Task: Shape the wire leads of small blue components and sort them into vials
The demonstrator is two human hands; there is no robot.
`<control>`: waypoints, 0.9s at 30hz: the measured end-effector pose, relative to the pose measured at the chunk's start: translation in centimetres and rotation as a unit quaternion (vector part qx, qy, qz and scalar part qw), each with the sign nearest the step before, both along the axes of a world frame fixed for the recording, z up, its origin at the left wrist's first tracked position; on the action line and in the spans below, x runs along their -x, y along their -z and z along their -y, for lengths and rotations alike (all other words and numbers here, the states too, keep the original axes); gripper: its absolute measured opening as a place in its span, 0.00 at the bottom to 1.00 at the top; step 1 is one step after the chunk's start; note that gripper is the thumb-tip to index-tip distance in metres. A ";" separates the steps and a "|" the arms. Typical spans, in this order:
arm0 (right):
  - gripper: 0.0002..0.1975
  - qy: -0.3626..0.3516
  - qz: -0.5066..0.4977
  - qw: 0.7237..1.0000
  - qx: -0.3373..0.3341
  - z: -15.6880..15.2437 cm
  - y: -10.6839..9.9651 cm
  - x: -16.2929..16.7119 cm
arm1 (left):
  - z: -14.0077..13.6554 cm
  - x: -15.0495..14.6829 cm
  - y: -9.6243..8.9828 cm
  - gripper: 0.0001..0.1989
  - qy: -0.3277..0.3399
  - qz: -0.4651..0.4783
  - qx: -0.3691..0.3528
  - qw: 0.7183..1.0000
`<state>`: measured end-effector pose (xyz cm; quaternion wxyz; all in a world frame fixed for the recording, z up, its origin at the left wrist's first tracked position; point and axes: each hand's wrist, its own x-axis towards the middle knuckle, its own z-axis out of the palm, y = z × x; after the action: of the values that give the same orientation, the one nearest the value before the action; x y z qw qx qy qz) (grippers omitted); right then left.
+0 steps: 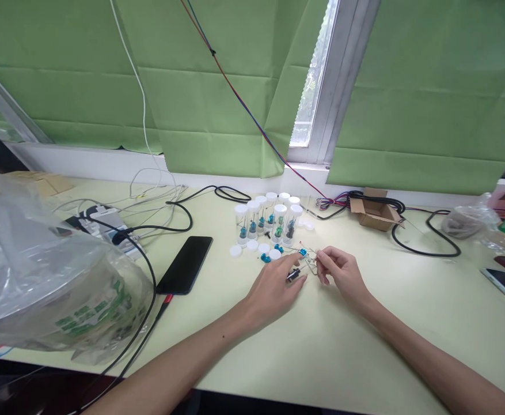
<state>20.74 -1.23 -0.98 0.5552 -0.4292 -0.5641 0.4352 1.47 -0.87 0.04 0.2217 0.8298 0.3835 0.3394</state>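
Note:
My left hand (273, 287) rests on the pale table (364, 340), its fingers pinching a small black component (294, 274). Close beside it, my right hand (340, 271) pinches the thin wire leads (311, 262) of a small part. A blue component (303, 252) lies just beyond my fingertips. Behind them stand several clear vials (266, 219) with white caps, holding blue and green parts. Loose white caps (235, 251) and more blue components (265, 258) lie in front of the vials.
A black phone (185, 264) lies left of my hands with cables (148, 271) around it. A big clear plastic bag (40, 276) fills the left. A small open cardboard box (373, 211) and a black cable coil (425, 236) sit at the back right, another bag (468, 220) farther right.

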 end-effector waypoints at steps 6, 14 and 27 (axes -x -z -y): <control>0.18 -0.002 0.003 1.000 -0.001 -0.2 0.1 0.0 | 0.1 0.0 0.0 0.19 0.000 0.005 -0.001 1.000; 0.19 -0.004 0.005 1.000 0.005 -0.1 0.2 0.2 | 0.0 0.0 0.5 0.19 -0.005 0.013 -0.011 1.000; 0.20 -0.017 0.006 1.000 0.025 0.1 0.0 0.2 | 0.0 0.0 0.5 0.18 0.000 0.014 -0.020 1.000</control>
<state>20.55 -1.29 -0.95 0.5333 -0.4359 -0.5633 0.4564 1.52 -0.83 -0.48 0.2108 0.8293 0.3732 0.3584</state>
